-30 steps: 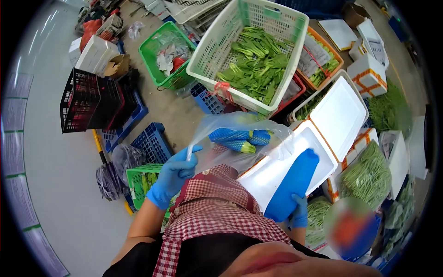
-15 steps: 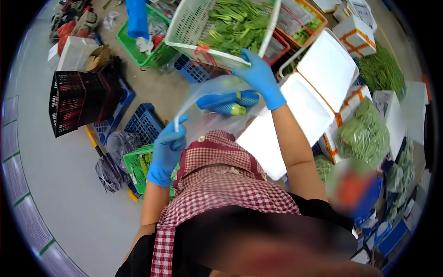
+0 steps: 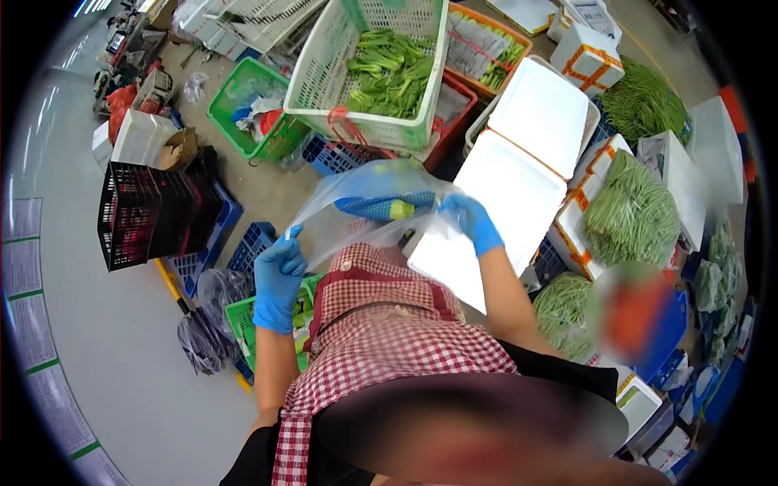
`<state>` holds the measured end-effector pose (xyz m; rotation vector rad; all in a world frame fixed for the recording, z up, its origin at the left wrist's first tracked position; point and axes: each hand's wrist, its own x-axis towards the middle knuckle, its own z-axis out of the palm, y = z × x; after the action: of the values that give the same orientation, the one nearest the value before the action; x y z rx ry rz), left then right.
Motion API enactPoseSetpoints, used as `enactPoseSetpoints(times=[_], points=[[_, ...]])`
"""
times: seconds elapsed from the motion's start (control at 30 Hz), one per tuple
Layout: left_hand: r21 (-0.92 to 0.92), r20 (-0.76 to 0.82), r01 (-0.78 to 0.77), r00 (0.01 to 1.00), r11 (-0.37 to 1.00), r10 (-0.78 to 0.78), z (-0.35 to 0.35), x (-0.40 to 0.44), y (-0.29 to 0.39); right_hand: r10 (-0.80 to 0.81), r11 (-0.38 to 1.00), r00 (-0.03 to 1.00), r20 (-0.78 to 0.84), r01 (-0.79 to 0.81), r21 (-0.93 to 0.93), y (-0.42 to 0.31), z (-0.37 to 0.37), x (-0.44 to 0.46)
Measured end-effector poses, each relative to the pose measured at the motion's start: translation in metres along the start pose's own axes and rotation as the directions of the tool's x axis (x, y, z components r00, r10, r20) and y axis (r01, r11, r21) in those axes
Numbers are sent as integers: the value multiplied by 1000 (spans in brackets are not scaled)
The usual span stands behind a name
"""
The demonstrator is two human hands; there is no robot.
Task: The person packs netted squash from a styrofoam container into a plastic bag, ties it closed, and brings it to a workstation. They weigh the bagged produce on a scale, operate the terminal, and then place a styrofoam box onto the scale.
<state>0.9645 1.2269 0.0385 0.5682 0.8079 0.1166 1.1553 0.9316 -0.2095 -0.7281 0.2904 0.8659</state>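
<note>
The clear bag [image 3: 320, 217] hangs spread between my two hands, in front of the checked apron [image 3: 381, 324], with vegetables in blue netting [image 3: 363, 206] inside it, one pale green end showing. My left hand [image 3: 279, 275] pinches the bag's edge; my right hand [image 3: 472, 223] touches the opposite side, but from here it blurs and I cannot tell whether it grips. Just beside that hand, I have a white foam box [image 3: 515, 182] with its lid [image 3: 540, 113] folded back. Beyond the bag stands a pale crate [image 3: 304, 93] of leafy greens [image 3: 393, 73]
</note>
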Motion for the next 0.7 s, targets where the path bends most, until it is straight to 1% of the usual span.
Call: enactPoseSetpoints(times=[0.03, 0.07, 0.1, 0.13, 0.2, 0.23, 0.27, 0.33, 0.43, 0.47, 0.5, 0.53, 0.6, 0.63, 0.67, 0.7], points=[[46, -8, -23, 1000, 999, 23, 3, -3, 3, 40, 992, 996, 78, -49, 115, 1, 18, -26], [99, -14, -42, 999, 994, 44, 5, -6, 7, 33, 989, 996, -86, -20, 147, 2, 49, -48], [159, 17, -35, 999, 987, 33, -3, -5, 8, 19, 1000, 998, -53, -18, 17, 9, 59, -60], [171, -15, -19, 1000, 985, 22, -13, -5, 7, 10, 994, 999, -32, -13, -107, 17, 66, -73], [199, -65, 21, 998, 980, -8, -32, -3, 11, 26, 956, 995, -97, -53, -289, 36, 92, -89], [221, -76, 46, 997, 974, -30, -40, -6, 15, 1, 938, 1000, -12, -5, -346, 46, 98, -94], [227, -82, 87, 994, 970, -70, -50, -7, 22, 14, 957, 999, 42, -1, -289, 59, 101, -96], [240, -156, 88, 986, 967, -51, -61, -13, 29, -1, 867, 1000, -13, -6, -498, 69, 135, -119], [426, 2, 56, 998, 903, -63, -106, -9, 56, -49, 818, 998, -31, 22, -575, 101, 175, -150], [609, 61, 6, 997, 793, -54, -100, -20, 61, -124, 785, 992, -33, 78, -614, 123, 179, -157], [656, 50, -21, 999, 755, -15, -110, -22, 63, -198, 746, 980, -38, 125, -654, 147, 176, -165], [723, 101, -20, 992, 691, -76, -124, -17, 68, -267, 702, 963, -45, 162, -694, 169, 175, -172], [779, 97, 56, 973, 624, -208, -130, -19, 68, -163, 890, 937, -310, 4, -455, 183, 196, -211], [770, 38, 168, 951, 615, -308, -125, -26, 63, -64, 951, 906, -417, -71, -301, 193, 203, -235], [752, -32, 287, 915, 593, -402, -123, -39, 55, -68, 945, 890, -451, -87, -314, 218, 196, -250], [727, -120, 396, 878, 561, -464, -152, -34, 42, -77, 940, 875, -477, -96, -327, 244, 184, -256]])
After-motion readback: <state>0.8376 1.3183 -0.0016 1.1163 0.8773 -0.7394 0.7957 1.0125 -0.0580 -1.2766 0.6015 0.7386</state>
